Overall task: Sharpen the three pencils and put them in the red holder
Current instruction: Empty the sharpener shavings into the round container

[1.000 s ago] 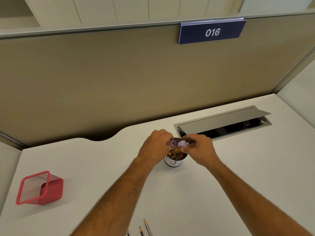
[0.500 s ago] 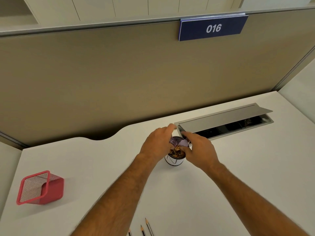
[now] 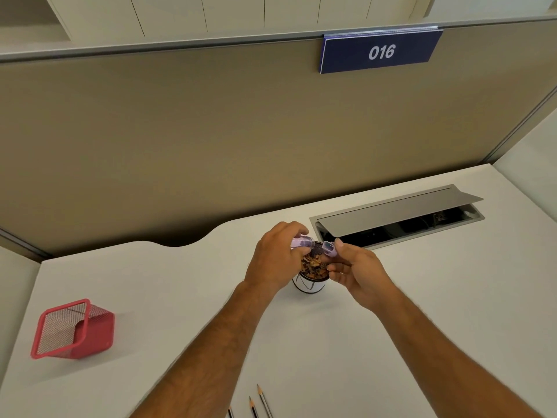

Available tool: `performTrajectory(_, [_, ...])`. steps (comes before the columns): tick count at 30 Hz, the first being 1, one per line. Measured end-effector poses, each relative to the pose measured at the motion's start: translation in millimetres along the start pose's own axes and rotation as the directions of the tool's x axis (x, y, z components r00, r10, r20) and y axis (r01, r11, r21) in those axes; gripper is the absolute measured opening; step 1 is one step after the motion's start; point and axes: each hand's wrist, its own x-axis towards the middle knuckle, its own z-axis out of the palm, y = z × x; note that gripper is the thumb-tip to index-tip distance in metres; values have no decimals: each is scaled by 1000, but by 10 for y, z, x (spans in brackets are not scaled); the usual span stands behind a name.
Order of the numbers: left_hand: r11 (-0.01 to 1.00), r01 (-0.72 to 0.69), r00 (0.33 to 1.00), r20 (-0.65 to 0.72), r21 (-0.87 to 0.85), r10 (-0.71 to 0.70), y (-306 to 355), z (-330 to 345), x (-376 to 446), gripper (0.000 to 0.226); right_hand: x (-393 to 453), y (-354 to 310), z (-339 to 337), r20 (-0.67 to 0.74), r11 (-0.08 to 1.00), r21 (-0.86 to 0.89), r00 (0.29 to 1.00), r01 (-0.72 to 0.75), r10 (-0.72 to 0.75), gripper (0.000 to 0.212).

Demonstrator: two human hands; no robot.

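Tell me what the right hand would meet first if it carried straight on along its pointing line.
Probably the left hand: the right hand points leftward with its sharpener half toward the other half, above the shavings cup. Depth is unclear.

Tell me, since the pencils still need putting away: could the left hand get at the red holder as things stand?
Probably not yet. The desk between the left hand and the red holder looks bare, but that hand is gripping a purple sharpener piece over the shavings cup.
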Motion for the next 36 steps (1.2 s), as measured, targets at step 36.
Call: performTrajectory(36, [740, 54, 982, -100, -670, -163, 182, -429, -551, 75, -665, -126, 291, 205, 838, -161, 848, 521, -488, 34])
